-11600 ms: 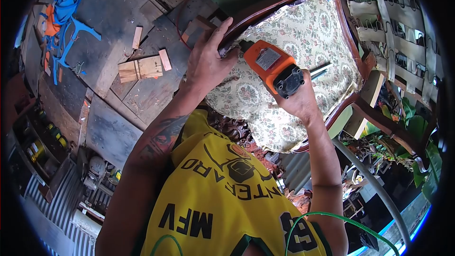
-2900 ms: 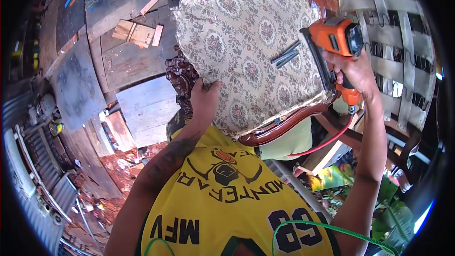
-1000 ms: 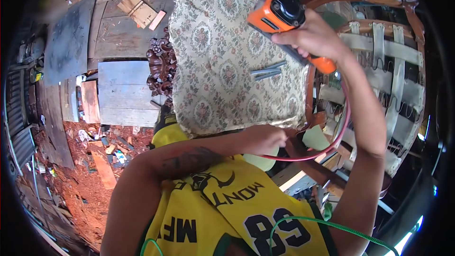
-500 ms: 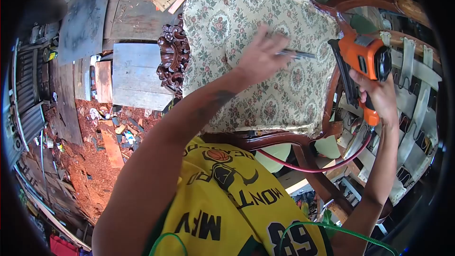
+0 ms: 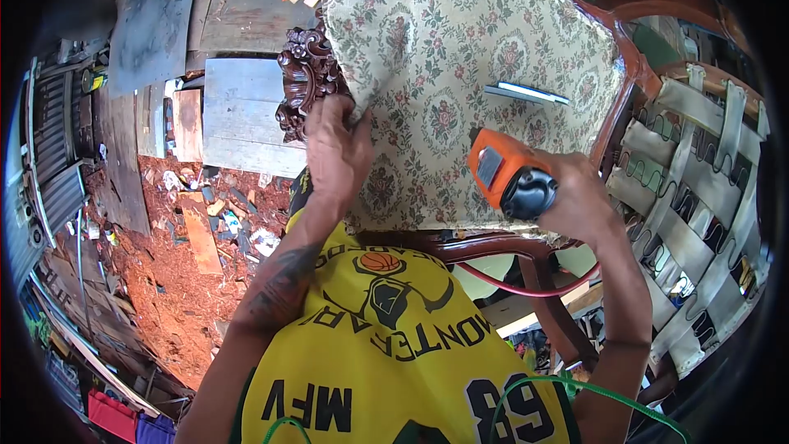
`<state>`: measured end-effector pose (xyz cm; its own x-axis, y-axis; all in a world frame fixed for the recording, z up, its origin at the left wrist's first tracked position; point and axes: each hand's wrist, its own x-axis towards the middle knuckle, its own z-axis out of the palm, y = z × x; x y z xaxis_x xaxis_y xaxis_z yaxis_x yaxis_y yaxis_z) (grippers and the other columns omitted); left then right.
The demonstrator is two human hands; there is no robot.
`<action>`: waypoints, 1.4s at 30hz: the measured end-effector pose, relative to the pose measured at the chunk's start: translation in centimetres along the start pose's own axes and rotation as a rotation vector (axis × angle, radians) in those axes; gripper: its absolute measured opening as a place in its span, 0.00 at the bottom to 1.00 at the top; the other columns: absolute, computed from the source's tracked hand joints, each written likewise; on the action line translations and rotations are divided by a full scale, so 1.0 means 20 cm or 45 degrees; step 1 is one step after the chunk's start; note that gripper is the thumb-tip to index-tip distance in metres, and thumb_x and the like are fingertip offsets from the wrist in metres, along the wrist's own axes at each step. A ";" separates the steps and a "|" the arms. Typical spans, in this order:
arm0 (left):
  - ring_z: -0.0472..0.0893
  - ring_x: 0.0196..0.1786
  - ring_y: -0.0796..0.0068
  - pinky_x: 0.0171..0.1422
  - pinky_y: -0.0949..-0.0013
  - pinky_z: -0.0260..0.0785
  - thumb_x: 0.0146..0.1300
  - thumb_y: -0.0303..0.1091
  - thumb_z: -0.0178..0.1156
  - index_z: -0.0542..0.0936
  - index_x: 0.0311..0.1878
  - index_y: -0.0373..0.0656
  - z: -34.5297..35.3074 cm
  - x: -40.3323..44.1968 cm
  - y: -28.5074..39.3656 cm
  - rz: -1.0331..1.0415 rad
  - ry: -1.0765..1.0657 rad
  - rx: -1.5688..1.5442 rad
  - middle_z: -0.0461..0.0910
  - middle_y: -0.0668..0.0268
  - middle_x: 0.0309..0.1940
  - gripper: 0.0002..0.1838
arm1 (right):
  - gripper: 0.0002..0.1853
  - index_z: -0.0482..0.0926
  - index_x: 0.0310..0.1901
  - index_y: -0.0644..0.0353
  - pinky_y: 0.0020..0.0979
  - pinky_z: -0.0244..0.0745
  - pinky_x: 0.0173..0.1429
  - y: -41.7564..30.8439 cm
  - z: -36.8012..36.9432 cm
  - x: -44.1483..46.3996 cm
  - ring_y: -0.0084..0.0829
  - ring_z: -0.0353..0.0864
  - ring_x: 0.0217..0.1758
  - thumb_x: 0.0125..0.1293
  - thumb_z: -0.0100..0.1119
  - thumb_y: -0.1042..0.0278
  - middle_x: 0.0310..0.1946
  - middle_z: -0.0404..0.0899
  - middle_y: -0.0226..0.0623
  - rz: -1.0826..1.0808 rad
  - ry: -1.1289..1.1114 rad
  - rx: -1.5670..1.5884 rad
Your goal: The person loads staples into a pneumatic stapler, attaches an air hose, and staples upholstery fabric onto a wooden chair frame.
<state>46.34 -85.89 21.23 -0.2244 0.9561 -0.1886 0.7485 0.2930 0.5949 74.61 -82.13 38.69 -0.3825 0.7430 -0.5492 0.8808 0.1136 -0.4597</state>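
Observation:
My left hand (image 5: 335, 152) is at the left edge of the floral fabric (image 5: 444, 33), its fingers closed on that edge beside the dark carved wood (image 5: 306, 74). The fabric lies over a chair's wooden frame (image 5: 629, 74). My right hand (image 5: 575, 201) grips an orange staple gun (image 5: 501, 171) above the fabric, its nose angled toward the upper left. Two thin strips, apparently staples (image 5: 526, 94), lie on the fabric just beyond the gun.
A red hose (image 5: 526, 289) loops below the chair frame. On the right is a woven webbing seat with springs (image 5: 690, 164). Boards (image 5: 246, 115) and wood scraps (image 5: 197, 230) lie on the reddish, debris-strewn ground at left. A green cord (image 5: 608, 395) crosses near my body.
My left hand has moved from mid-fabric to its left edge, and the strips now lie on the fabric. My right hand has brought the staple gun leftward and down over the fabric.

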 end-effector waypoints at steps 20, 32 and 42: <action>0.65 0.72 0.36 0.77 0.36 0.54 0.59 0.28 0.59 0.66 0.72 0.35 0.16 -0.25 0.43 0.295 -0.251 -0.136 0.62 0.36 0.72 0.35 | 0.25 0.85 0.49 0.62 0.43 0.81 0.44 -0.04 0.02 0.01 0.53 0.88 0.39 0.43 0.72 0.79 0.33 0.87 0.51 0.110 -0.072 -0.067; 0.51 0.79 0.26 0.83 0.49 0.52 0.57 0.21 0.61 0.47 0.75 0.18 0.24 -0.32 0.44 0.334 -0.403 -0.646 0.47 0.22 0.74 0.47 | 0.19 0.85 0.45 0.62 0.38 0.80 0.42 -0.03 -0.05 -0.03 0.50 0.87 0.35 0.46 0.70 0.80 0.30 0.86 0.48 0.018 0.069 -0.217; 0.85 0.42 0.38 0.48 0.50 0.77 0.68 0.36 0.57 0.80 0.50 0.28 0.15 -0.13 0.03 -0.602 -0.301 -0.945 0.85 0.40 0.33 0.18 | 0.22 0.85 0.48 0.62 0.37 0.80 0.44 0.02 -0.03 0.01 0.49 0.88 0.36 0.47 0.71 0.78 0.31 0.86 0.49 0.061 0.022 -0.034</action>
<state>49.35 -88.29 19.72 -0.2107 0.7327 -0.6471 -0.0010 0.6618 0.7497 75.13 -81.65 38.77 -0.3351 0.7593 -0.5578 0.9052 0.0951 -0.4143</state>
